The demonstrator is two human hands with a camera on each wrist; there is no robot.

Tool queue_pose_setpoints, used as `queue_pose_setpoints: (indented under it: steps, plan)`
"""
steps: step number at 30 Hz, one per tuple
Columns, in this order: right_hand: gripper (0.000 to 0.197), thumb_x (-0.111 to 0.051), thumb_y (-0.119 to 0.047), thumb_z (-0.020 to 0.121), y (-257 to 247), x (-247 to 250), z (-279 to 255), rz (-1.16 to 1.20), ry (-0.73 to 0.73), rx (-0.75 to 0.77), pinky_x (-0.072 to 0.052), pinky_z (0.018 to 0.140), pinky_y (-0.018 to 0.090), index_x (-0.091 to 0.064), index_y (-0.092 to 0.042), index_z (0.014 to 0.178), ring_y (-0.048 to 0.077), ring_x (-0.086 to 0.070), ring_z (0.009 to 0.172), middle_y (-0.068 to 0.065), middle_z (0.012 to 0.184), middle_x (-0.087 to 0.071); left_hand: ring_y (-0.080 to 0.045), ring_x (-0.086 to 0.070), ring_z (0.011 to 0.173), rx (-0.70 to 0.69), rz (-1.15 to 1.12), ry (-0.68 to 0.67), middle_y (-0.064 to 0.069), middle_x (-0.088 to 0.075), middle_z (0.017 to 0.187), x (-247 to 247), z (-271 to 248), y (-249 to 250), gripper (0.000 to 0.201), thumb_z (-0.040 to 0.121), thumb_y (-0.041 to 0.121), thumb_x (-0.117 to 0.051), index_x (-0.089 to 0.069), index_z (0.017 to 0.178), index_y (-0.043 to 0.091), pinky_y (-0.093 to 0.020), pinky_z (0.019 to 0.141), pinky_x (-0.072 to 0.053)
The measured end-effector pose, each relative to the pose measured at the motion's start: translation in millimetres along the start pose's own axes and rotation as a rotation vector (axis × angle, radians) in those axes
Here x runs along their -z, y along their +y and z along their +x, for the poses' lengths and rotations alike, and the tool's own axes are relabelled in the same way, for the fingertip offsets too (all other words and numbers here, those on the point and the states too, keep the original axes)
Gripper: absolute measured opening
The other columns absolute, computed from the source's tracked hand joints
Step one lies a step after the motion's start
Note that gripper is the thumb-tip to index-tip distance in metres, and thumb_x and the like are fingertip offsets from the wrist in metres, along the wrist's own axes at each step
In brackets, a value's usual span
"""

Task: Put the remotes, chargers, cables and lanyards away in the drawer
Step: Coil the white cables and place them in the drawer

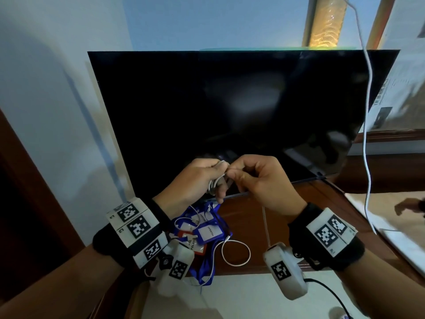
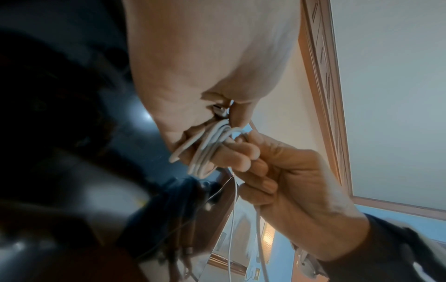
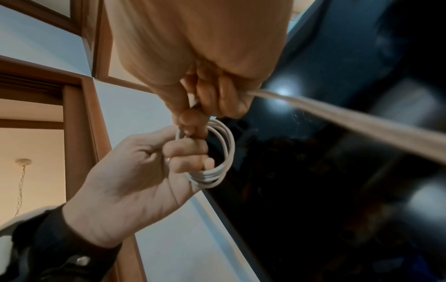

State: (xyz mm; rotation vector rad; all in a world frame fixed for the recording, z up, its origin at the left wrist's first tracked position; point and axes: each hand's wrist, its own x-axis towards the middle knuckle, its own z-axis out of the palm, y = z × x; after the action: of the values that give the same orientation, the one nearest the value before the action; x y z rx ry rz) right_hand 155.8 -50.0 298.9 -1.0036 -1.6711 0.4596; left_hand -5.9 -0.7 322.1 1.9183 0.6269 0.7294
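Coiling a white cable [image 1: 215, 180] w/ both hands, raised in front of the dark TV screen [image 1: 230, 107]. Left hand [image 1: 190, 180] curling fingers round the finished loops, bundle sitting in the palm; loops standing roughly upright, showing as a neat ring in the right-wrist view [image 3: 222, 152]. Right hand [image 1: 259, 180] pinching the cable's free run between thumb and fingertips, right against the left hand's knuckles, hands touching. Loose tail dropping from the right hand straight down toward the surface [image 1: 243, 217], approx. vertical, so remaining slack lying below and slightly right of the coil. Judging next wrap as needing the right hand to feed that tail up and over the left hand's bundle; right hand nearer the slack, left nearer the coil.

Lying on the brown wooden surface under the left wrist: blue lanyards [image 1: 207, 229] w/ white badge holders, plus a second thin white cable [image 1: 236, 252] looped in a circle beside them, both not yet put away. No drawer in view. Another white cord [image 1: 366, 111] hanging down at right, past the TV's edge. Pale blue wall behind, wood door trim at left, pale floor below.
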Motion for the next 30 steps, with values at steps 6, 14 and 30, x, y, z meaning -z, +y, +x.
queue_pose_setpoints:
  steps: [6,14,30]
  plan:
    - [0.022,-0.069,-0.013,0.084,0,-1,-1,0.040,0.123,-0.012,-0.045,0.049,0.024,-0.051,-0.003,0.092,0.023,-0.056,0.049,0.019,0.063,-0.062,-0.013,-0.044,0.044,0.080,-0.032,-0.050,0.000,-0.043,0.048,4,-4,1,0.041,0.102,0.025,-0.035,-0.060,0.087,-0.005,-0.029,0.065,-0.044]
    - [0.011,-0.051,-0.002,0.094,14,2,-8,0.219,0.040,-0.066,-0.034,0.048,0.017,-0.053,0.006,0.086,0.011,-0.038,0.047,-0.005,0.053,-0.045,-0.011,-0.027,0.040,0.124,-0.345,0.019,0.005,-0.023,0.047,21,-9,0,0.031,0.089,0.031,-0.056,-0.049,0.064,0.015,-0.030,0.068,-0.041]
    - [0.008,-0.058,-0.001,0.091,27,-11,-11,0.090,0.063,-0.238,-0.045,0.064,0.016,-0.063,0.003,0.086,0.006,-0.059,0.064,0.004,0.071,-0.063,-0.010,-0.028,0.042,0.015,-0.512,0.292,0.005,-0.024,0.047,15,-8,-10,0.030,0.096,0.023,-0.046,-0.043,0.067,0.015,-0.030,0.076,-0.043]
